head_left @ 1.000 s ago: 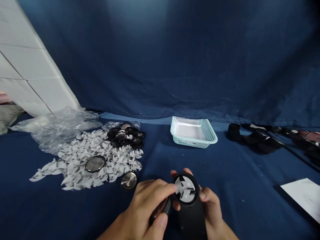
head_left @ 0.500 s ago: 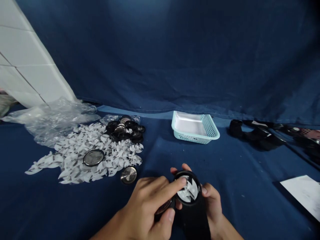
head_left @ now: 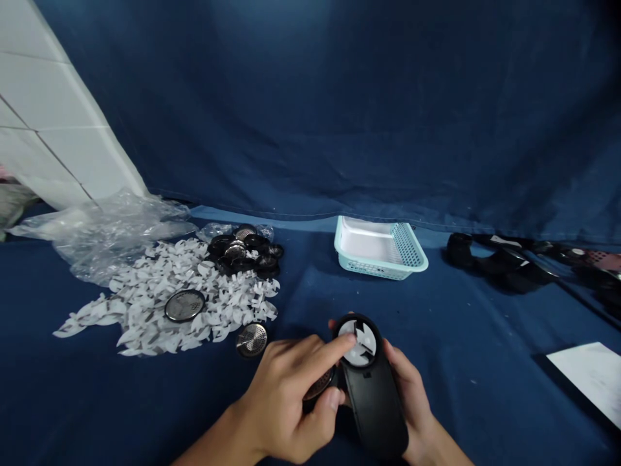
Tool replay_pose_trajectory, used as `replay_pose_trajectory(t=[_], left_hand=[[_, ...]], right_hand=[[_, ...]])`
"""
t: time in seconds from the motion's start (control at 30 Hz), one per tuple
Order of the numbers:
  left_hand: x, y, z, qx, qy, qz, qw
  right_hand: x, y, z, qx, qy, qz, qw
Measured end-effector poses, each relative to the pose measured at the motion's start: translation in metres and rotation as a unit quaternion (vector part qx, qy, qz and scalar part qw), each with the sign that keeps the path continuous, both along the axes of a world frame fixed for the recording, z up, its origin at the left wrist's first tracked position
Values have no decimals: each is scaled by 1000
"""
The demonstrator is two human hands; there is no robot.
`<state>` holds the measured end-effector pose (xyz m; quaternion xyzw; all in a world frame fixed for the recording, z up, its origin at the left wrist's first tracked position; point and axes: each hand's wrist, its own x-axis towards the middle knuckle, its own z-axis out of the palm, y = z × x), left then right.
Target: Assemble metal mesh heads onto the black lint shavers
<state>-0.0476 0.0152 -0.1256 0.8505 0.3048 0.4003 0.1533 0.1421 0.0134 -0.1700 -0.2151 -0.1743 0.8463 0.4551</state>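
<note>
A black fabric shaver body (head_left: 376, 401) is gripped by my right hand (head_left: 412, 401), its round head tipped up toward me. Inside that head sits a white bladed disc (head_left: 363, 355). The index finger of my left hand (head_left: 286, 401) touches the disc. Between the thumb and curled fingers of this same hand is a round perforated mesh cover (head_left: 320, 385) with a dark rim, partly hidden. On the cloth left of my hands lies another mesh cover (head_left: 251, 339). A large pile of loose white blade pieces (head_left: 160, 285) spreads beyond it, with a bigger round metal cover (head_left: 185, 305) on top.
Black rings and mesh covers (head_left: 245, 251) are heaped behind the white pieces, beside a clear plastic bag (head_left: 116, 226). A light blue basket (head_left: 378, 266) stands at the back. Black shaver parts (head_left: 504, 265) lie at right, with a white sheet (head_left: 589, 375) nearer.
The shaver body has tilted, so its long black handle now shows more fully and its head sits slightly higher and further left. My left index finger stays on the white disc.
</note>
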Motion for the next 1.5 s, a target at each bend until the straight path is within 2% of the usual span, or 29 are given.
replay_pose_trajectory(t=[0.23,0.53,0.87,0.97,1.03,1.17,1.27,1.37,1.43,1.5], left_hand=[[-1,1,0,12,-8,0,1000],[-3,2,-3,37,-10,7,999],[-5,2,-2,56,6,17,998],[-8,-1,-3,67,-40,51,996],[-9,-3,-2,46,-90,89,991],[-6,-4,0,-61,-147,124,979],[-3,-2,1,-126,-161,113,972],[-3,-2,2,-165,-150,94,970],[-3,-1,3,-174,-130,84,973],[-3,-1,4,-178,-116,75,974]], right_hand=[[-5,-1,8,22,7,20,1000],[-2,-3,12,9,-63,47,997],[-8,-3,16,32,-78,3,996],[-5,-1,17,53,-105,-12,993],[-4,-2,20,69,-133,-24,988],[-6,-4,28,78,-186,-46,978],[-7,-4,30,103,-246,-82,960],[-3,-3,24,165,-310,-138,926],[2,-2,17,240,-349,-166,891],[5,-1,11,315,-397,-191,841]])
